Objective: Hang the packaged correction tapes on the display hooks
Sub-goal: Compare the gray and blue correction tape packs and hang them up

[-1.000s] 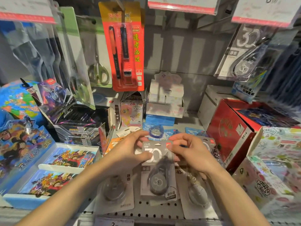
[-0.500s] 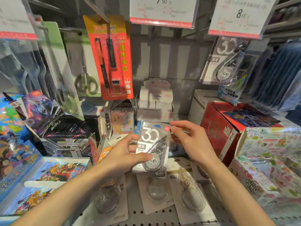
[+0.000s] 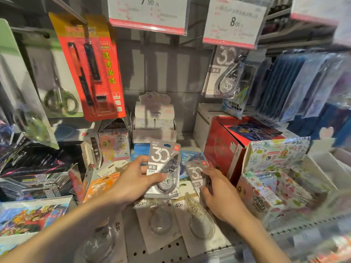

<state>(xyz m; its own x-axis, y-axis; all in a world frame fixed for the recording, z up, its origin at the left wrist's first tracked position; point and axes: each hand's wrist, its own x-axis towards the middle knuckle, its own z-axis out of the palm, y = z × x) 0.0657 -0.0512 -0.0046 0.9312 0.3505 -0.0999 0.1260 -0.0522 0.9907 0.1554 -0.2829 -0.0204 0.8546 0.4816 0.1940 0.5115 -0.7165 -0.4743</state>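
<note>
We're standing at a packed stationery shelf (image 3: pixel 165 249), a perforated metal one with boxes and packs all over it. Biggest thing on the right is a red carton (image 3: pixel 222 149) sitting next to a flowery sticker box (image 3: pixel 273 164), and on the left there's a stack of dark card boxes (image 3: pixel 38 168). Up on the hooks we've got a red pen pack (image 3: pixel 91 73) hanging beside a pack of green-handled scissors (image 3: pixel 57 88), and over on the right a hanging correction tape (image 3: pixel 226 73) already sits on its hook under the 8.00 price tag (image 3: pixel 233 23). The 7.90 price tag (image 3: pixel 150 12) is up at the middle top. Our left hand (image 3: pixel 133 183) is gripping a grey correction tape pack (image 3: pixel 163 168) marked 30, thumb across the front and fingers curled behind it, holding it upright just above the shelf and well below the hooks. Our right hand (image 3: pixel 220 194) is lower and to the right, fingers curled round a second grey pack (image 3: pixel 197 173), also a 30, which looks tilted and sits just beside the first one. Under both hands lie 2 clear 40m tape packs (image 3: pixel 178 219) flat on the shelf, plus a third clear pack (image 3: pixel 102 242) under our left forearm.
</note>
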